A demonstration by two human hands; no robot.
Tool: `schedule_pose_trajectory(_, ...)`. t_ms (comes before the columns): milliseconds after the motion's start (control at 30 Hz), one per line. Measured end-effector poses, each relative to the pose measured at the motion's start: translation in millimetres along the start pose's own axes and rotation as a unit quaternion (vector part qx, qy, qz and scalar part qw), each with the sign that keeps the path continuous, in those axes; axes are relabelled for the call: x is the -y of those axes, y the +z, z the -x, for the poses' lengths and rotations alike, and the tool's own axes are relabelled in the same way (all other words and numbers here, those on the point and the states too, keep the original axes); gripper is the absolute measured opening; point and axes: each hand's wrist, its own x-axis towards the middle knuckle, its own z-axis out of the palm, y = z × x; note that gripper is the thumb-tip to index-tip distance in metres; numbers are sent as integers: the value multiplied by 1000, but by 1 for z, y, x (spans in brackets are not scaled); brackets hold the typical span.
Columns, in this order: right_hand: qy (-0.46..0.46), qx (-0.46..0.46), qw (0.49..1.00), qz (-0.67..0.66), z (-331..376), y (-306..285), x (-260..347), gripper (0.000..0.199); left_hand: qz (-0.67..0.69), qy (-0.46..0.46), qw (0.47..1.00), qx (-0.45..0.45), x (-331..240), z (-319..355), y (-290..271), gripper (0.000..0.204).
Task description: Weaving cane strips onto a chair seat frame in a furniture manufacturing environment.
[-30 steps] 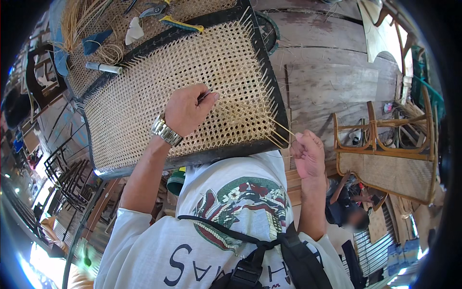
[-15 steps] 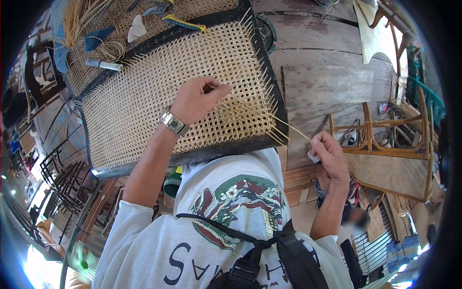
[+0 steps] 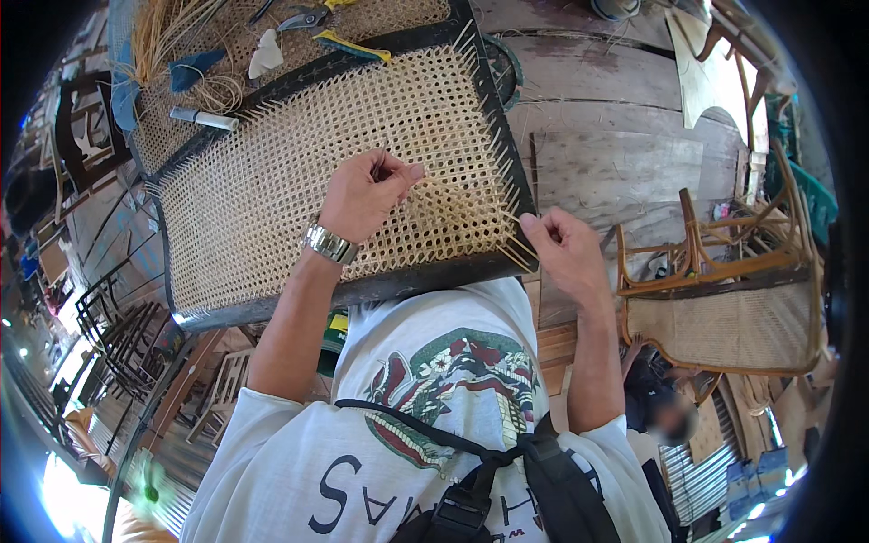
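A panel of woven cane webbing (image 3: 299, 195) in a black frame (image 3: 416, 277) lies in front of me, with loose cane ends sticking out along its right side. My left hand (image 3: 362, 197), a metal watch on its wrist, rests over the middle of the weave. Its thumb and fingers are pinched together; anything between them is too small to make out. At the frame's right edge my right hand (image 3: 568, 252) is closed, thumb and forefinger pinching a cane strand close to the weave. Most of that strand is hidden by the fingers.
Beyond the frame's crossbar lie pruning shears (image 3: 303, 16), a yellow-and-blue handled tool (image 3: 353, 45), a pale tube (image 3: 204, 119) and a bundle of cane strands (image 3: 163, 45). At right, a co-worker (image 3: 652, 389) is beside a wooden chair with a cane panel (image 3: 724, 330).
My right hand has moved left and up, from out beside the frame to its edge, and the stretch of strand showing is much shorter. My left hand has barely shifted.
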Motion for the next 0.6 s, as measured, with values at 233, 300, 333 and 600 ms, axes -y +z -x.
schedule_pose_trajectory(233,25,10,977,-211,-9,12,-29,41,-117,39,991,-49,-13,-3,2,34)
schedule_pose_trajectory(300,-20,-31,991,-126,6,-5,-31,40,-194,75,976,-60,-14,-1,2,38)
schedule_pose_trajectory(333,2,-46,991,-123,22,-30,-31,39,-203,64,975,-65,-15,1,0,38)
schedule_pose_trajectory(600,59,-126,972,-187,103,-118,-91,33,-134,91,985,-66,-12,11,-16,43)
